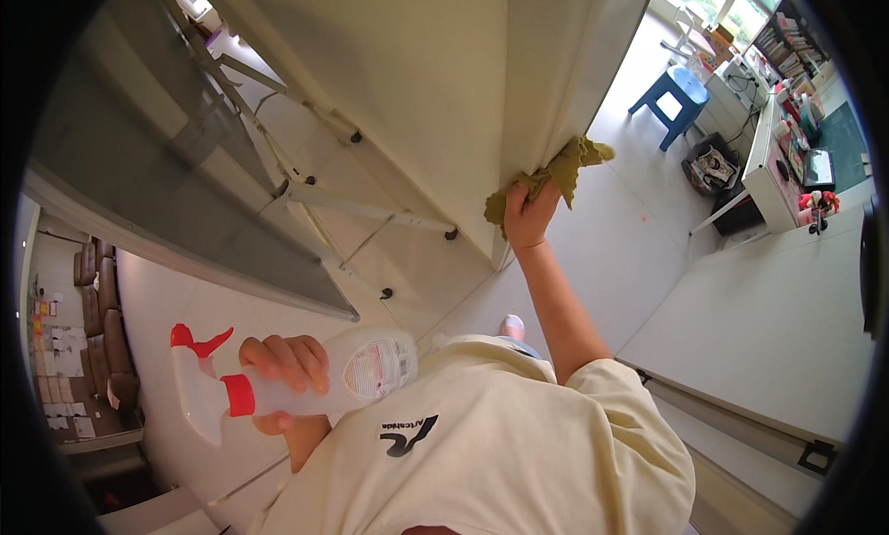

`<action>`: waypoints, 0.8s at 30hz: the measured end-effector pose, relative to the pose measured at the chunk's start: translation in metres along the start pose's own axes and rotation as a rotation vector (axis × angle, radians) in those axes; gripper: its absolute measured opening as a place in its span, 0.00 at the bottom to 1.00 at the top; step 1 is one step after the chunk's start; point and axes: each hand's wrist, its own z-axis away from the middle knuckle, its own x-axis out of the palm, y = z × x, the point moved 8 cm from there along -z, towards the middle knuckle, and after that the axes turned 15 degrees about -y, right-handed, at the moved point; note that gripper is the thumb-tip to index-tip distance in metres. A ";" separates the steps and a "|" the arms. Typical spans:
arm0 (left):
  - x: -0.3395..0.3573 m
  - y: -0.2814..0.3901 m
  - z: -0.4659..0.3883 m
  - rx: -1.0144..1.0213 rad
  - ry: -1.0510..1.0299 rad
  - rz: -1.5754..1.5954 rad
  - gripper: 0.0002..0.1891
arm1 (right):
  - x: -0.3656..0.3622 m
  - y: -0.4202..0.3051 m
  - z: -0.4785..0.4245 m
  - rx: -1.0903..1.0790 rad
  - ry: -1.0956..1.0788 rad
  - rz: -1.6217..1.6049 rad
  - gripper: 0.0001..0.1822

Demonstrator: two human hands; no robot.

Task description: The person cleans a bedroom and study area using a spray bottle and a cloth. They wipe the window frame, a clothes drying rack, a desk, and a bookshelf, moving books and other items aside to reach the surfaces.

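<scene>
My left hand point(286, 365) is wrapped around a translucent white spray bottle point(378, 368) with a red collar and red trigger. The bottle lies sideways in front of my shirt, its nozzle end towards the left and a printed label facing up; my fingers grip the body, off the trigger. My right hand point(531, 215) reaches forward and clutches a crumpled olive-yellow cloth point(573, 170). That cloth presses against the narrow edge of a tall white panel point(424, 69), possibly a door, low on its visible length. Part of the cloth is hidden under my fingers.
Left of the panel stands a large grey board point(229, 236) on a white metal frame point(361, 205) with black-tipped feet. A blue plastic stool point(671, 97), a black bag point(712, 163) and a cluttered desk point(767, 180) are at the right. Nearer is a white cabinet surface point(757, 313).
</scene>
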 end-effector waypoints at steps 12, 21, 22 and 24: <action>-0.004 -0.003 0.000 -0.009 -0.020 0.036 0.23 | 0.011 0.021 0.018 0.085 -0.041 0.038 0.25; -0.003 -0.012 -0.010 -0.049 -0.008 0.050 0.22 | 0.007 0.002 0.005 0.067 0.099 0.016 0.29; -0.003 -0.013 -0.010 -0.052 -0.005 0.046 0.22 | 0.007 0.000 0.004 0.055 0.100 0.012 0.29; -0.004 -0.013 -0.010 -0.056 0.001 0.039 0.22 | 0.007 -0.001 0.004 0.046 0.099 0.012 0.30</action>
